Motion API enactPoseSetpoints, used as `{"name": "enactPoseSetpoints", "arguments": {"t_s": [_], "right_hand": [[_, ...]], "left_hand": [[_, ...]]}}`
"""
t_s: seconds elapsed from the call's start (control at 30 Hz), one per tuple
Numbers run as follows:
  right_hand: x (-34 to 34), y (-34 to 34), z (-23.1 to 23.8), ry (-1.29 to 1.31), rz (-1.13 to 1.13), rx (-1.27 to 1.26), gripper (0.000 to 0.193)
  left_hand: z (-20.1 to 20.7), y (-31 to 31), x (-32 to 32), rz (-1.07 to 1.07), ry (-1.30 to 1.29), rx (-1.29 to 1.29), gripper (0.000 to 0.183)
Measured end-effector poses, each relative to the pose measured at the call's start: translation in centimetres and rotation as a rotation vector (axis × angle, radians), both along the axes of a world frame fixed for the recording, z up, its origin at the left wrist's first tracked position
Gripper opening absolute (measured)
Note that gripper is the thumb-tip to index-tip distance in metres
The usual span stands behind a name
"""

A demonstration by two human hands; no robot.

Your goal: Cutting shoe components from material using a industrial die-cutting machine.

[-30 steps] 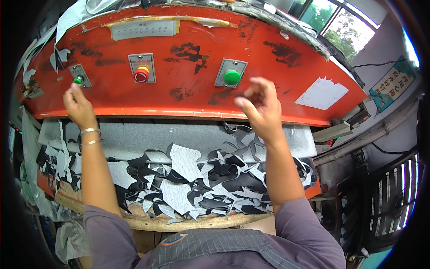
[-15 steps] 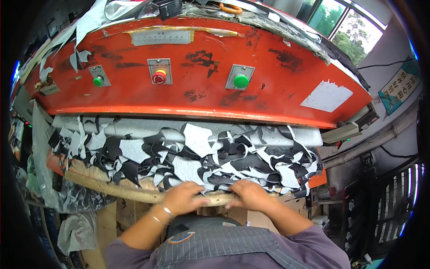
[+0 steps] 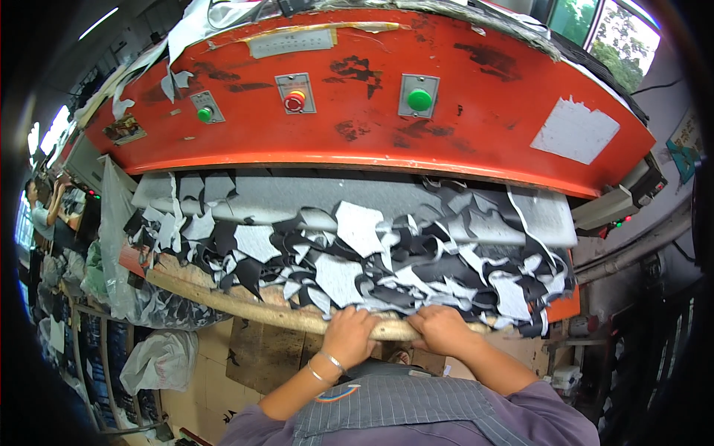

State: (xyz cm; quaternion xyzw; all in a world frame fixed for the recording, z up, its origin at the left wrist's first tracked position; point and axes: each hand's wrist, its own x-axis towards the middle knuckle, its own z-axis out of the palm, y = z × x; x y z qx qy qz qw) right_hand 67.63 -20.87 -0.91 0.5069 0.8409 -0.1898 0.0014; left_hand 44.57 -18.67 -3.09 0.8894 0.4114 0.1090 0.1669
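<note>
My left hand (image 3: 349, 340), with two bangles at its wrist, is closed over the worn wooden rail (image 3: 245, 306) along the near edge of the machine's bed. A short way to the right, my right hand (image 3: 445, 331) grips the same rail, fingers over the top. Just beyond both hands lies a long heap of black and white sheet scraps (image 3: 358, 227), curled strips and angular offcuts tangled together. Some scraps hang over the rail by my right hand. Behind the heap a pale grey-white slab (image 3: 297, 197) runs under the machine's red front.
The red machine front (image 3: 461, 82) carries green push buttons (image 3: 419, 100) and a red stop button (image 3: 294, 101). A clear plastic bag (image 3: 119, 238) hangs at the left, above a whitish sack (image 3: 160, 360). Farther left, another person (image 3: 46, 212) sits working.
The view has shifted, so the machine appears higher and farther right. My thumbs, stretched along the rail before, are now tucked in as both hands hold it. More of the slab shows.
</note>
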Motion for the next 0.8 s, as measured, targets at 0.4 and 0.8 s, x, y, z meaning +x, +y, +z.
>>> {"name": "enactPoseSetpoints", "arguments": {"t_s": [0.4, 0.8], "right_hand": [[11.5, 26.9, 4.0, -0.168, -0.327, 0.205, 0.083], [12.6, 19.1, 3.1, 0.521, -0.321, -0.009, 0.067]], "left_hand": [[5.3, 13.5, 7.2, 0.033, -0.601, -0.586, 0.029], [-1.7, 22.5, 17.0, -0.055, -0.949, -0.758, 0.065]]}}
